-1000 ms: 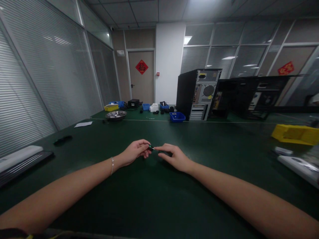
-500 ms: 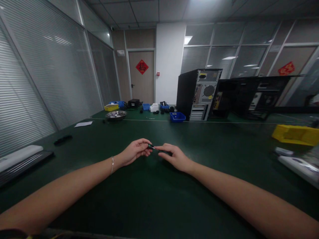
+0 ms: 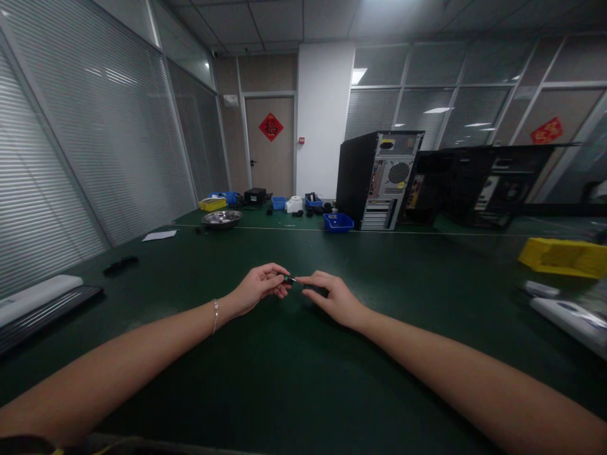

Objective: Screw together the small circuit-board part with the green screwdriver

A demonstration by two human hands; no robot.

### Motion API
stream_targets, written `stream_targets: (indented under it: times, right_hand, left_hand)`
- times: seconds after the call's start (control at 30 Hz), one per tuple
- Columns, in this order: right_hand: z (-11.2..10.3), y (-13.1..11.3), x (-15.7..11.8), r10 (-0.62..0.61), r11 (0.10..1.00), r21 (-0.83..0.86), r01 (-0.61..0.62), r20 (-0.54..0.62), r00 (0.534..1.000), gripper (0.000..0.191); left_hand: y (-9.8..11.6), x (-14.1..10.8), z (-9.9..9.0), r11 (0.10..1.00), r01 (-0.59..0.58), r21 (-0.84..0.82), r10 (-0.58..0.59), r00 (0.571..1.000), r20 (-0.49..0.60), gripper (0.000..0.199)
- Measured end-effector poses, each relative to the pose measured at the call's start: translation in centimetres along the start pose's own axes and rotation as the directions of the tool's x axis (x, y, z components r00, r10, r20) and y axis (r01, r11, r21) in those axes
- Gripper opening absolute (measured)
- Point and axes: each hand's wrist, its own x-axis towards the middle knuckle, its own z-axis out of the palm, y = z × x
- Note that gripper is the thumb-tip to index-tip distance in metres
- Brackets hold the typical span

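My left hand (image 3: 263, 287) pinches a small black and green piece (image 3: 288, 279) between thumb and fingers. A thin silvery bit shows at its right end, reaching towards my right hand (image 3: 334, 297). The right index fingertip is close by that bit; whether they touch is hard to make out. Under the right index finger and above the thumb lies a dark shape, mostly hidden by the hand, whose kind I cannot tell. Both hands are over the green tabletop (image 3: 284, 379), near its middle.
Farther back stand a metal bowl (image 3: 221, 218), a blue bin (image 3: 338, 222) and a black computer tower (image 3: 360, 177). A yellow bin (image 3: 564, 258) is at the right. On the left lie a black object (image 3: 121, 265) and a white, long item (image 3: 40, 296).
The small piece has turned slightly, its silvery end now pointing more level. Both hands stay in almost the same place.
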Motion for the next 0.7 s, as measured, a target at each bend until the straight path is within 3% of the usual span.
stream_targets:
  times: [0.7]
  right_hand:
    - [-0.16,-0.53,-0.04,-0.031,0.999,0.028,0.03,0.032,0.999,0.031]
  left_hand:
    - [0.27,-0.08,0.08,0.996,0.06,-0.073,-0.058,0.998,0.03,0.025]
